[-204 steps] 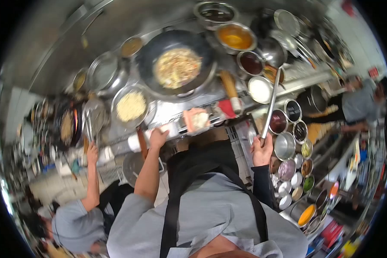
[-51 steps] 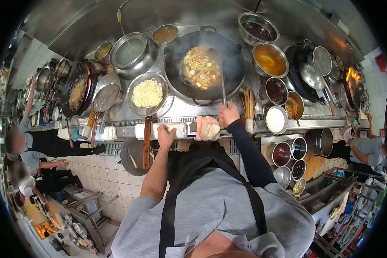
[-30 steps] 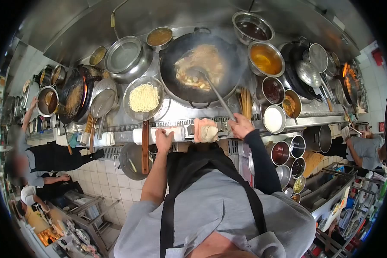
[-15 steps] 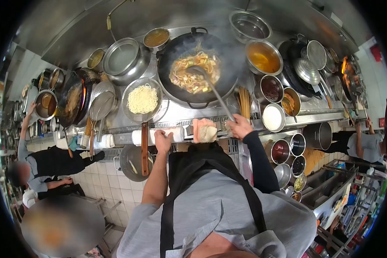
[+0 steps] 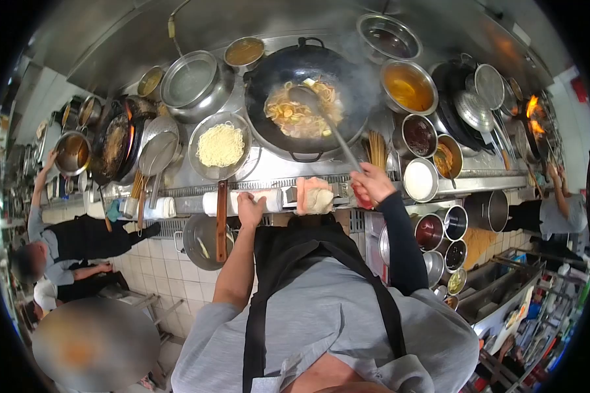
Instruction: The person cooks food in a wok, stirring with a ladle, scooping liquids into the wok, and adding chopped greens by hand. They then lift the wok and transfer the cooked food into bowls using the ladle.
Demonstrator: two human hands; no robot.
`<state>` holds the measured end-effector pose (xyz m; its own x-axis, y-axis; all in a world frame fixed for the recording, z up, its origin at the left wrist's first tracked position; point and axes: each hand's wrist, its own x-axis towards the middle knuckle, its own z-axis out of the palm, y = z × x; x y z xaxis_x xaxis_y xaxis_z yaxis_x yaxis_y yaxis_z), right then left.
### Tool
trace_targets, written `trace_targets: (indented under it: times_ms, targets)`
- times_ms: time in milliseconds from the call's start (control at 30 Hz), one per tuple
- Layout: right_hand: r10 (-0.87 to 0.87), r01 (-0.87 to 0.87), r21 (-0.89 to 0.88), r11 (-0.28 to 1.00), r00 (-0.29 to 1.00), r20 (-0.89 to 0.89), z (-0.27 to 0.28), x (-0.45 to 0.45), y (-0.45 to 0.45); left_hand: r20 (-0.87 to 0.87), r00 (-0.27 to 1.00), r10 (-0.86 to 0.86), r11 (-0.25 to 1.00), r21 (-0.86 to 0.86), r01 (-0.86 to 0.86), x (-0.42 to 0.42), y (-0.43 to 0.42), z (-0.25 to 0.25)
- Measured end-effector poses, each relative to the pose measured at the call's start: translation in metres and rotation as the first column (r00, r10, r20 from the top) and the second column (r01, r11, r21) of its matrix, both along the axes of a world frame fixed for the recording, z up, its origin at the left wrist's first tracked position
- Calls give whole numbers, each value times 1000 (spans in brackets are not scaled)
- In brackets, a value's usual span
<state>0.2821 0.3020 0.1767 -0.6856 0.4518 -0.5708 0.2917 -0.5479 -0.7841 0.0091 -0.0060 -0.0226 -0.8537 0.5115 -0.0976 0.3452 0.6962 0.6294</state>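
My right hand (image 5: 375,185) is closed round the handle of a long metal ladle (image 5: 340,139). The ladle's bowl lies in a heap of stir-fried food (image 5: 308,112), with noodle-like strips and pale chunks, inside a large black wok (image 5: 288,57). Thin steam rises at the wok's right side. My left hand (image 5: 249,209) rests with curled fingers on a rolled white towel (image 5: 273,200) along the stove's front rail. Just left of it runs the wooden handle (image 5: 222,219) of a strainer holding pale noodles (image 5: 220,145).
Right of the wok stand a bamboo brush (image 5: 376,149), a bowl of amber liquid (image 5: 410,86) and a white-filled pot (image 5: 420,180). A covered steel pot (image 5: 190,78) is at left. Flames (image 5: 535,116) burn at far right. A co-worker (image 5: 78,249) is at left, another (image 5: 557,209) at right.
The ladle's bowl has shifted slightly up within the wok, and the food looks turned over and more spread. My right hand has rotated a little on the handle. The left stays on the towel.
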Motion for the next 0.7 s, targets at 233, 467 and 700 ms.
trace_targets:
  times_ms: [233, 467, 700]
  targets:
    - [-186, 23, 697, 716, 970, 158, -56, 20, -23, 30, 999, 38, 998, -60, -36, 4, 3, 9]
    - [-296, 197, -524, 829, 949, -111, -25, 3, -11, 78, 996, 34, 999, -33, -32, 2, 4, 17]
    - [-286, 285, 271, 920, 958, -36, -44, -45, -5, 74, 996, 52, 998, -28, -50, 4, 3, 19]
